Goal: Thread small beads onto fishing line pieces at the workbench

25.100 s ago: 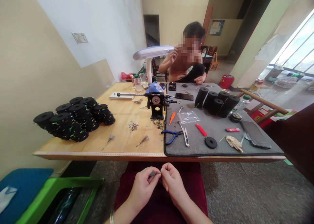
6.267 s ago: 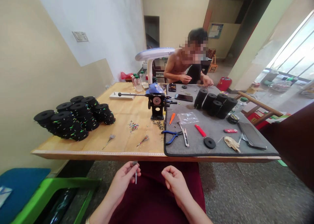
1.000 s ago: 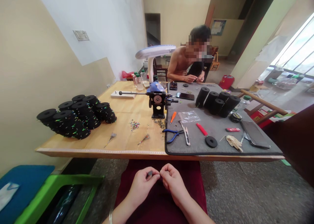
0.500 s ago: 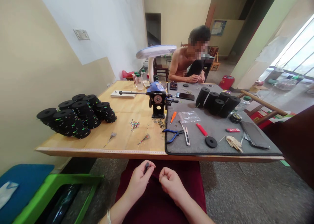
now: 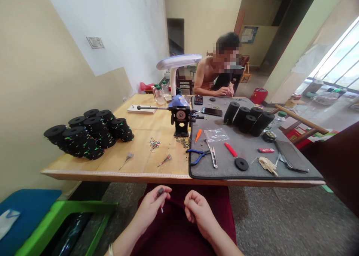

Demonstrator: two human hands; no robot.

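Observation:
My left hand (image 5: 153, 203) is over my lap, below the table's front edge. Its thumb and fingers close on a small dark grey piece (image 5: 160, 191), and a thin pale tip (image 5: 162, 210) pokes out beneath them. A short gap to the right, my right hand (image 5: 196, 207) is curled with thumb and fingertips pinched together; whatever it grips, if anything, is too small to see. On the wood nearest my hands lie two small feathery grey bundles with thin stems, one to the right (image 5: 165, 159) and one further left (image 5: 129, 157).
Black foam spools stand in stacks at left (image 5: 84, 132) and right (image 5: 246, 117). A black hand-cranked winder (image 5: 181, 123) and lamp (image 5: 178, 61) occupy the middle. Blue pliers (image 5: 199, 156), thread snips (image 5: 213, 157) and small beads (image 5: 154, 144) lie nearer. Another person (image 5: 214, 76) sits across the table.
My hands have moved apart: the left has shifted left and turned, showing the pale tip below its fingers. The right has moved slightly right, its fingers still pinched.

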